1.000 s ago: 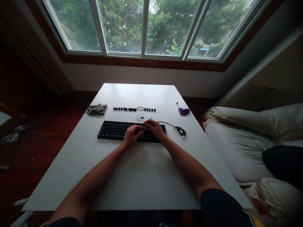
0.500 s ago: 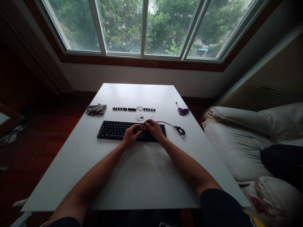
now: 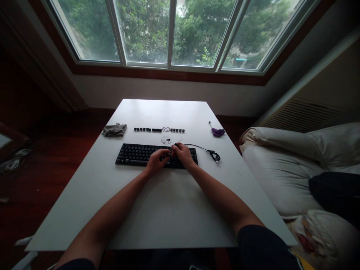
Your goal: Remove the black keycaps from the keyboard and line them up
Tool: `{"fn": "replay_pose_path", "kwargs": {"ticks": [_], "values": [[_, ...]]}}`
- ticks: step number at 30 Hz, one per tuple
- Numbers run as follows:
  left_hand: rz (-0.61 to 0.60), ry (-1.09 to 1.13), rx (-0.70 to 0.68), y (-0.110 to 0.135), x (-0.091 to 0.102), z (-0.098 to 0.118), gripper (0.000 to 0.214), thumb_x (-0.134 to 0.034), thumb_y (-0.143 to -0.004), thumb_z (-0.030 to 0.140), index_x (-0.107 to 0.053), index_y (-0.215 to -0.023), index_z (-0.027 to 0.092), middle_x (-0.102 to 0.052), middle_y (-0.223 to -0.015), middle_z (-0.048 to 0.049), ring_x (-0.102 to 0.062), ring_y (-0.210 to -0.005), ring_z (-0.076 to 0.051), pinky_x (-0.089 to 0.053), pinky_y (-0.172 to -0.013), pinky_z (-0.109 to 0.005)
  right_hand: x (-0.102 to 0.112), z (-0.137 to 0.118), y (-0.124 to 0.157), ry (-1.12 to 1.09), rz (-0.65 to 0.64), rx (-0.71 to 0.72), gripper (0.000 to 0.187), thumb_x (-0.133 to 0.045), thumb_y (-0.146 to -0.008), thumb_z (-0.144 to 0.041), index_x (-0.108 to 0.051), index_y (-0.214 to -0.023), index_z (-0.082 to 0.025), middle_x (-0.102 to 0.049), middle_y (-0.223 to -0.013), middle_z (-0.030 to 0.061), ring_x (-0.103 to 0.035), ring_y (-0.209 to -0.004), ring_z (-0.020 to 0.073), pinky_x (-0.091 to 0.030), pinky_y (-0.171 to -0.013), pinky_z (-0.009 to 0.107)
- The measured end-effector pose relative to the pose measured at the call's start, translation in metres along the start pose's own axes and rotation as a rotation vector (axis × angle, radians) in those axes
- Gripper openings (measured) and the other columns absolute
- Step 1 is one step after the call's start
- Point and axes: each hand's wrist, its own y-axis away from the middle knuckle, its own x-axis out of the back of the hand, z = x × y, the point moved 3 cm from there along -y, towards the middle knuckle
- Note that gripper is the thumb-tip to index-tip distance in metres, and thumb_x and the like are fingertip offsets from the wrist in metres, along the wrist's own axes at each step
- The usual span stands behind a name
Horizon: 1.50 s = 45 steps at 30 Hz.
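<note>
A black keyboard (image 3: pixel 133 153) lies on the white table, its right half partly covered by my hands. Over it, my right hand (image 3: pixel 182 154) is closed on a small dark keycap puller (image 3: pixel 176 144) whose thin wires (image 3: pixel 180 140) stick out past the fingers. My left hand (image 3: pixel 157 159) is curled beside it, thumb and fingers together near the puller's end. Whatever those left fingertips pinch is too small and hidden to name. Behind the keyboard, black keycaps (image 3: pixel 143 129) are set out in a row.
Round clear pieces (image 3: pixel 165 140) lie between the keyboard and the keycaps. A grey cloth (image 3: pixel 114 130) is at the table's left edge, a brush with purple cloth (image 3: pixel 217 132) at the right. The coiled cable (image 3: pixel 215 156) rests right of the keyboard. A sofa (image 3: pixel 281 168) stands to the right.
Both hands have shifted very slightly over the keyboard, and the fingertips have turned a little. The thin wires have moved slightly left. Everything else on the table stays put.
</note>
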Motion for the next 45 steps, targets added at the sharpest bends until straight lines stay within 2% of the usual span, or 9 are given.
{"fn": "replay_pose_path", "kwargs": {"ticks": [5,12,18,23,29,32,37,45], "values": [[-0.020,-0.052,-0.014,0.001,-0.001,0.000,0.026,-0.066,-0.088,0.021,-0.069,-0.113,0.024,-0.072,-0.101,-0.0047,-0.067,-0.091,-0.019,-0.054,-0.082,-0.034,0.002,0.002,0.000,0.033,0.021,-0.004,0.036,-0.063,-0.085,-0.055,-0.061,-0.077,-0.020,-0.067,-0.060,0.0013,-0.060,-0.052,0.0162,-0.049,-0.056,0.028],[-0.014,-0.035,-0.040,0.000,0.000,0.000,0.021,-0.066,-0.087,0.020,-0.069,-0.107,0.024,-0.072,-0.105,-0.0054,-0.067,-0.100,-0.022,-0.053,-0.091,-0.039,-0.001,0.010,-0.002,-0.144,0.012,-0.143,0.037,-0.069,-0.079,-0.054,-0.061,-0.078,-0.019,-0.065,-0.058,0.0002,-0.059,-0.050,0.0142,-0.049,-0.052,0.026],[0.005,0.012,-0.043,-0.001,0.002,0.005,0.019,-0.060,-0.090,0.020,-0.068,-0.107,0.024,-0.071,-0.110,-0.0056,-0.066,-0.105,-0.021,-0.051,-0.096,-0.038,-0.001,0.012,-0.002,-0.203,0.019,-0.174,0.038,-0.070,-0.078,-0.056,-0.059,-0.082,-0.019,-0.065,-0.060,-0.0004,-0.059,-0.050,0.0140,-0.050,-0.052,0.026],[0.063,0.064,0.070,-0.001,0.003,-0.001,0.028,-0.064,-0.087,0.024,-0.062,-0.115,0.023,-0.071,-0.109,-0.0041,-0.066,-0.092,-0.018,-0.053,-0.085,-0.032,-0.002,0.009,-0.001,-0.175,0.011,-0.104,0.039,-0.066,-0.082,-0.058,-0.059,-0.085,-0.020,-0.066,-0.061,-0.0003,-0.060,-0.052,0.0149,-0.051,-0.055,0.027],[0.018,0.236,0.141,-0.004,0.004,-0.011,0.031,-0.062,-0.085,0.023,-0.062,-0.117,0.021,-0.072,-0.105,-0.0053,-0.067,-0.097,-0.018,-0.053,-0.087,-0.031,-0.004,-0.002,0.004,-0.191,-0.051,-0.031,0.038,-0.064,-0.083,-0.059,-0.059,-0.085,-0.021,-0.066,-0.065,-0.0007,-0.061,-0.057,0.0154,-0.053,-0.061,0.029],[-0.015,0.271,0.158,-0.006,0.004,-0.011,0.024,-0.058,-0.086,0.023,-0.066,-0.108,0.020,-0.073,-0.103,-0.0054,-0.068,-0.097,-0.019,-0.053,-0.089,-0.032,-0.005,-0.006,0.006,-0.187,-0.088,0.028,0.037,-0.064,-0.085,-0.059,-0.059,-0.089,-0.022,-0.066,-0.068,-0.0007,-0.062,-0.063,0.0163,-0.054,-0.068,0.031],[0.009,0.261,0.188,-0.005,0.004,-0.009,0.024,-0.054,-0.088,0.025,-0.069,-0.106,0.020,-0.074,-0.097,-0.0039,-0.069,-0.091,-0.019,-0.054,-0.084,-0.031,-0.005,-0.005,0.005,-0.175,-0.120,0.088,0.037,-0.063,-0.086,-0.059,-0.059,-0.092,-0.023,-0.066,-0.070,0.0002,-0.063,-0.067,0.0179,-0.054,-0.073,0.034],[0.030,0.266,0.189,-0.003,0.001,-0.008,0.031,-0.053,-0.094,0.032,-0.060,-0.123,0.022,-0.074,-0.097,-0.0033,-0.070,-0.087,-0.018,-0.053,-0.085,-0.031,-0.004,-0.011,0.007,-0.063,-0.105,0.140,0.038,-0.060,-0.088,-0.061,-0.059,-0.092,-0.023,-0.066,-0.071,0.0010,-0.065,-0.070,0.0189,-0.053,-0.074,0.034]]}}
